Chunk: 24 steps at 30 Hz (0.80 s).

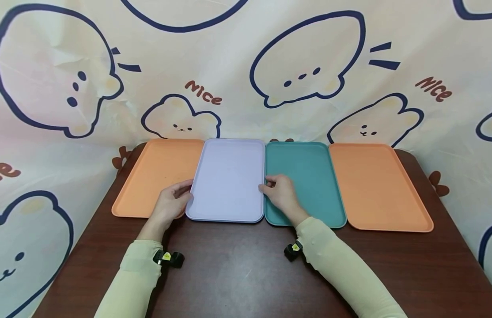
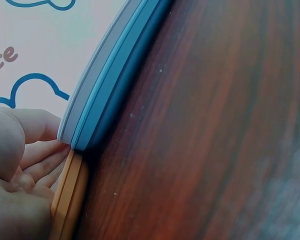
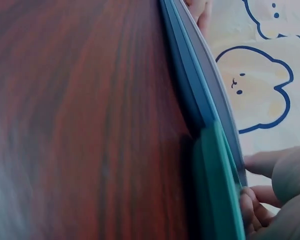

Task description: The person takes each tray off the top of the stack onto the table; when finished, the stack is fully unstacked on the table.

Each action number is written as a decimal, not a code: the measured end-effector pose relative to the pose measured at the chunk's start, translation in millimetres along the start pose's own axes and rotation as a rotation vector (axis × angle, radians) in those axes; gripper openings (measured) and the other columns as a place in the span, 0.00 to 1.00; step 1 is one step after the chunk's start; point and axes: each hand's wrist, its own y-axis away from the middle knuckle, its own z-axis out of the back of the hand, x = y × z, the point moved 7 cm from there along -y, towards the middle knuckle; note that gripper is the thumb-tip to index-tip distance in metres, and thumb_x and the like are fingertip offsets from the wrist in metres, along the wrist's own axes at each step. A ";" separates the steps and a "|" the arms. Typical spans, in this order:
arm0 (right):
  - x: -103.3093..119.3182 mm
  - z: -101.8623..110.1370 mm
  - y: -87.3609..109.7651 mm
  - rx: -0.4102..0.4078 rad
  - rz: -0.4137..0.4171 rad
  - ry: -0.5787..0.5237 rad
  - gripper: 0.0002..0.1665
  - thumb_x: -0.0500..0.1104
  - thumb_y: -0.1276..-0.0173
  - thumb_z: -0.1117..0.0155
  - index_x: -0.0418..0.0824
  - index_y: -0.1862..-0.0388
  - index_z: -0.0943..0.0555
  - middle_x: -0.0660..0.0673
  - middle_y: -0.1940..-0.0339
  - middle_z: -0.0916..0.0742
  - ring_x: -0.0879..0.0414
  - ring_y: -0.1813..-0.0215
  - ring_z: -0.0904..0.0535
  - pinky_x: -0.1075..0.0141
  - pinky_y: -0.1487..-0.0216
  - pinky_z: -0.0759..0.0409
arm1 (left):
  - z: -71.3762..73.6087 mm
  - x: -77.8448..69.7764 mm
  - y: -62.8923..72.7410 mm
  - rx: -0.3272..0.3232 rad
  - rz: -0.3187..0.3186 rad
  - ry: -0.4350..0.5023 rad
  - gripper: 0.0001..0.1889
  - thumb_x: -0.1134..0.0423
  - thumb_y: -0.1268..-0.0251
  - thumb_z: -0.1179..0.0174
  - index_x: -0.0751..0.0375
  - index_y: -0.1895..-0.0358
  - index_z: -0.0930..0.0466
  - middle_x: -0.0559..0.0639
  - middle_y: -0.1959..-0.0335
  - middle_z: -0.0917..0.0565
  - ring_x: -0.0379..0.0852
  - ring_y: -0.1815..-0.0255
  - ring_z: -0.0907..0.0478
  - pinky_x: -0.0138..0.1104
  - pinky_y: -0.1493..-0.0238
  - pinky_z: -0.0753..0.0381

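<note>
A lavender tray (image 1: 230, 181) lies in the middle of a row of trays, on top of a blue tray (image 2: 106, 95) whose edge shows beneath it in both wrist views. My left hand (image 1: 171, 204) grips the lavender tray's left edge, thumb at the rim, over the left orange tray (image 1: 150, 176). On the opposite side, my right hand (image 1: 283, 194) pinches the right edge with thumb and fingers, above the green tray (image 1: 309, 176). In the right wrist view the thumb touches the lavender rim, and the curled fingers sit close to the green tray's edge.
Another orange tray (image 1: 381, 190) lies at the right end of the row. The trays rest side by side along the back of a dark brown wooden table (image 1: 238, 269). Behind it hangs a cream cloth (image 1: 238, 57) printed with cartoon bears.
</note>
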 end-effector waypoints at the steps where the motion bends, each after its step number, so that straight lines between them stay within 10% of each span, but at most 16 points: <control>1: 1.0 -0.6 0.3 -0.006 -0.009 0.002 0.22 0.39 0.28 0.27 0.30 0.38 0.12 0.38 0.61 0.10 0.47 0.58 0.17 0.61 0.55 0.20 | -0.1 -0.2 -0.1 0.001 0.001 -0.003 0.28 0.67 0.18 0.45 0.63 0.19 0.31 0.66 0.18 0.30 0.59 0.17 0.33 0.17 0.48 0.25; 24: 2.5 8.3 2.4 -0.152 -0.081 -0.113 0.20 0.35 0.36 0.34 0.32 0.46 0.09 0.39 0.61 0.07 0.50 0.62 0.13 0.68 0.62 0.20 | -0.1 -1.2 -1.0 -0.004 -0.026 -0.019 0.27 0.67 0.17 0.45 0.66 0.19 0.31 0.66 0.19 0.28 0.58 0.16 0.33 0.15 0.43 0.28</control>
